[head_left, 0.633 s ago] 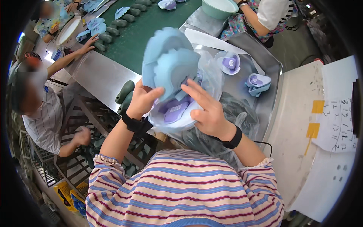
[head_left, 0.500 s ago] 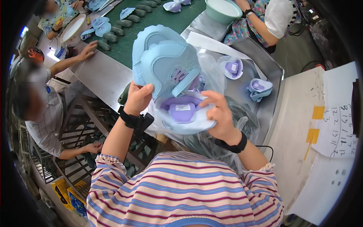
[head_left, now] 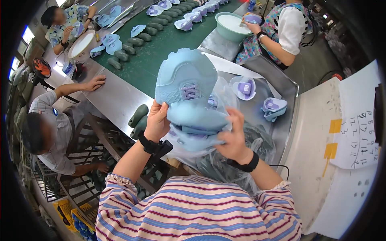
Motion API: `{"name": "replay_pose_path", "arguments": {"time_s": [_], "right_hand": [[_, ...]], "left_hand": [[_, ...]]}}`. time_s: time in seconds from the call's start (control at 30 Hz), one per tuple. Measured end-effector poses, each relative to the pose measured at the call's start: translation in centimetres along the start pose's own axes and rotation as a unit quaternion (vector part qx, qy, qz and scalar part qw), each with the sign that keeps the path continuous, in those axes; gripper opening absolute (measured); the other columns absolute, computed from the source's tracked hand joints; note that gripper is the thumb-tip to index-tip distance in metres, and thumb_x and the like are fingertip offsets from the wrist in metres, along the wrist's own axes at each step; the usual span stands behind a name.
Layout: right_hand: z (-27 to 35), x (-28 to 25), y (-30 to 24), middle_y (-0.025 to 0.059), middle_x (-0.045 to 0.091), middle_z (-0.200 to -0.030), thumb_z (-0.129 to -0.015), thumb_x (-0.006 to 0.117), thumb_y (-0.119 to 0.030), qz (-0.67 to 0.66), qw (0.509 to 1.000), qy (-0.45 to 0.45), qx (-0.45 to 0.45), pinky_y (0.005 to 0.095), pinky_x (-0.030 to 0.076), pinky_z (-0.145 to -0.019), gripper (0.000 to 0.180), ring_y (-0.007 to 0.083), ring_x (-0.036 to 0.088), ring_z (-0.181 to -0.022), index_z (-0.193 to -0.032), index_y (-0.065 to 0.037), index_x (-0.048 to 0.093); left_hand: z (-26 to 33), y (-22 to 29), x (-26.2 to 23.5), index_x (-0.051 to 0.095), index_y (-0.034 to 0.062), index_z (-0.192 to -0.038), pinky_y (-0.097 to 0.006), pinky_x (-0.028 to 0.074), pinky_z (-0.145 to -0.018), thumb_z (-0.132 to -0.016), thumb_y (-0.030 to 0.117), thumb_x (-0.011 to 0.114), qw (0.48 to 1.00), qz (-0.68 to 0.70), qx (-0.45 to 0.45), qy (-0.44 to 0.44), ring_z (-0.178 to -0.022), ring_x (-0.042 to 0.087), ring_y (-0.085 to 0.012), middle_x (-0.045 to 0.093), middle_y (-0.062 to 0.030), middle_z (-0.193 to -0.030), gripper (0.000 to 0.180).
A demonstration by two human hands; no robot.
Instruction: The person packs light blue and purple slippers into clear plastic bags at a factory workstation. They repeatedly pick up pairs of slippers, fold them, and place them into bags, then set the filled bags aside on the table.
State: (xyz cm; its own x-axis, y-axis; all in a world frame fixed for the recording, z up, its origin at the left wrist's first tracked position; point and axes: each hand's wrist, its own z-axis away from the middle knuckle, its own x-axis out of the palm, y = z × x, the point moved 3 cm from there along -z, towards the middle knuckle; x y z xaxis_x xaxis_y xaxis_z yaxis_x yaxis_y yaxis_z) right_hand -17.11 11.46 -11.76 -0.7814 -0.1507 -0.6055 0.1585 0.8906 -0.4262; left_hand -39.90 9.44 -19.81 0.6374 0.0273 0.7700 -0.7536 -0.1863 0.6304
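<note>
In front of me is a light blue shoe upper (head_left: 187,76) with purple laces, its toe pointing away. My left hand (head_left: 158,121) grips its left side, thumb on top. Toward me, another light blue upper (head_left: 197,138) is folded over, its collar hanging low; how the pieces overlap is partly hidden. At the right edge of that lower piece is my right hand (head_left: 234,138), thumb and fingers around the edge and slightly blurred. Crumpled clear plastic bags (head_left: 249,148) lie beneath both hands.
A metal tray (head_left: 287,108) holds two more uppers, one (head_left: 243,88) with purple lining. Dark green shoe lasts (head_left: 138,116) lie at the left table edge, with rows of lasts and uppers on the green table (head_left: 177,40). A co-worker (head_left: 52,124) sits left; others work beyond near basins (head_left: 231,24).
The uppers have tipped over, so the purple lining and white label no longer show. Both hands sit slightly lower, and the view takes in more of the far table.
</note>
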Motion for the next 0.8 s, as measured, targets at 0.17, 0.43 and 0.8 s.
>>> {"name": "replay_pose_path", "arguments": {"time_s": [0.17, 0.43, 0.8], "right_hand": [[0.1, -1.4, 6.1, 0.0132, 0.049, -0.12, -0.056, 0.075, -0.004, -0.302, 0.906, -0.029, 0.295, 0.0385, 0.036, -0.095, 0.043, 0.0271, 0.044, -0.115, -0.094, -0.004, 0.057], [4.7, -6.1, 14.6, 0.011, 0.051, -0.12, -0.079, 0.058, -0.033, -0.276, 0.86, 0.322, 0.283, 0.0392, 0.043, -0.09, 0.053, 0.0281, 0.046, -0.112, -0.124, -0.008, 0.043], [14.8, -8.1, 22.2, 0.0103, 0.053, -0.107, -0.077, 0.059, -0.015, -0.186, 0.666, 0.437, 0.575, 0.0363, 0.046, -0.077, 0.04, 0.0243, 0.055, -0.09, -0.114, -0.005, 0.047]], "left_hand": [[-2.9, -2.6, 1.9, 0.044, 0.0093, -0.122, -0.037, 0.042, -0.091, -0.094, 0.019, 0.04, 0.954, -0.223, -0.084, -0.181, -0.111, 0.049, -0.0197, 0.051, -0.0082, -0.119, 0.03], [-13.1, -9.3, 12.3, 0.042, 0.0039, -0.123, -0.034, 0.046, -0.086, -0.092, 0.025, 0.044, 0.891, -0.299, -0.163, -0.299, -0.105, 0.049, -0.0166, 0.049, -0.0077, -0.117, 0.038], [-8.4, -12.7, -1.7, 0.055, 0.0057, -0.109, -0.036, 0.044, -0.084, -0.071, 0.013, 0.06, 0.588, -0.649, -0.103, -0.471, -0.096, 0.056, -0.0284, 0.06, -0.0149, -0.1, 0.039]]}}
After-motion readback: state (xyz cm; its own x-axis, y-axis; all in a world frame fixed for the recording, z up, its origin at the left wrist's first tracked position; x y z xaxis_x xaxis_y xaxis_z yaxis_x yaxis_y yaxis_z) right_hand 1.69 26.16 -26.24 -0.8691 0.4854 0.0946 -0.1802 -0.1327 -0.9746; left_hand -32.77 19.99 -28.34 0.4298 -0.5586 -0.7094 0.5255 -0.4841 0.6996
